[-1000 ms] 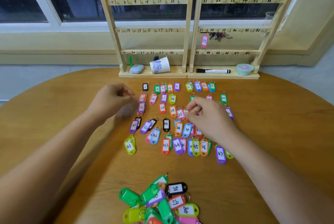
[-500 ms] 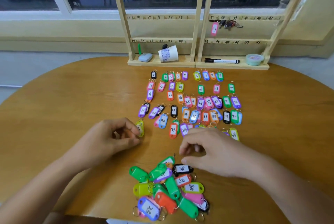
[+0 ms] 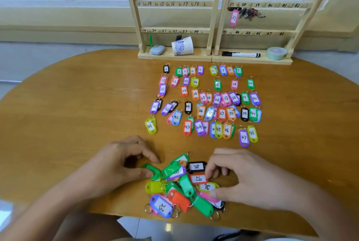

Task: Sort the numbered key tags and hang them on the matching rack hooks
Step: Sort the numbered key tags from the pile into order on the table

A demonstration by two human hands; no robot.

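Sorting is going on in the pile (image 3: 180, 184), left grip (image 3: 116, 167) pinching a green tag (image 3: 153, 171), right grip (image 3: 252, 180) unclear, each probably needing one slow pull.

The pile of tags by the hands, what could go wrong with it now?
The pile sits right at the table's near edge. With the left hand and right hand digging in, the blue tag could slip off. The red tag lies upside down, so its number might be misread. The sorted rows overlap, so adding one could nudge others.
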